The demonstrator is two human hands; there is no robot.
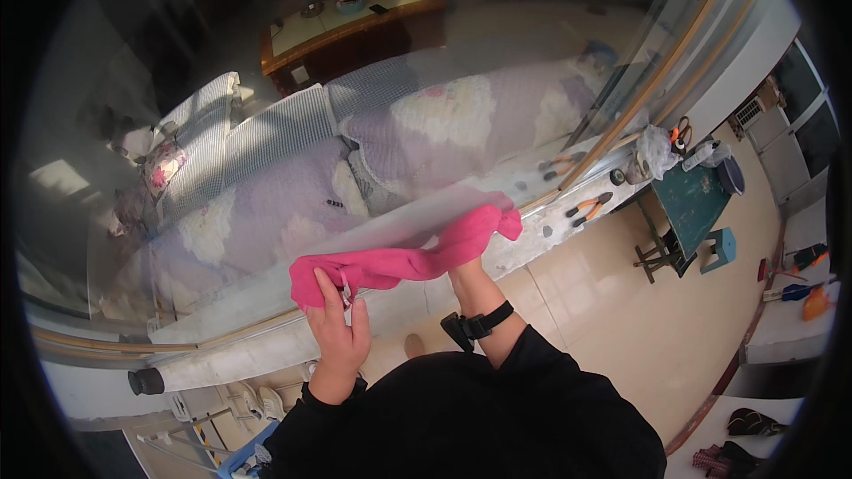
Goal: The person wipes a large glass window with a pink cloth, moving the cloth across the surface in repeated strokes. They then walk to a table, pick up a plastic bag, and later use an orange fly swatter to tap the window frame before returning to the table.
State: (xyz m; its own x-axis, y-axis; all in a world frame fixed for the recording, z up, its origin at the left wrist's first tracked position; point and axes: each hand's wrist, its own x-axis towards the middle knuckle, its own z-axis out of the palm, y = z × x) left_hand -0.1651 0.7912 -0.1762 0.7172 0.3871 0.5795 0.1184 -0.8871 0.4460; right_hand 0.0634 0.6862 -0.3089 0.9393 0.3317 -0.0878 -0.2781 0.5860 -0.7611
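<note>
A bright pink cloth [413,263] is stretched between my hands, just in front of a glass window pane [373,226] and above its sill. My left hand [336,326] lies on the cloth's left end, with the index finger over the fabric and the thumb apart; a small white tag shows beside it. My right hand [468,266] is mostly covered by the cloth, which drapes over the fingers, so their pose is hidden. A black strap with a buckle [476,326] is around my right wrist.
Orange-handled pliers [589,209] and a small round container [618,177] lie on the sill [532,239] to the right. Beyond are a green table [692,206] and a blue stool [720,249]. A black cylinder [145,381] stands at the sill's left end. Through the glass, a covered sofa shows.
</note>
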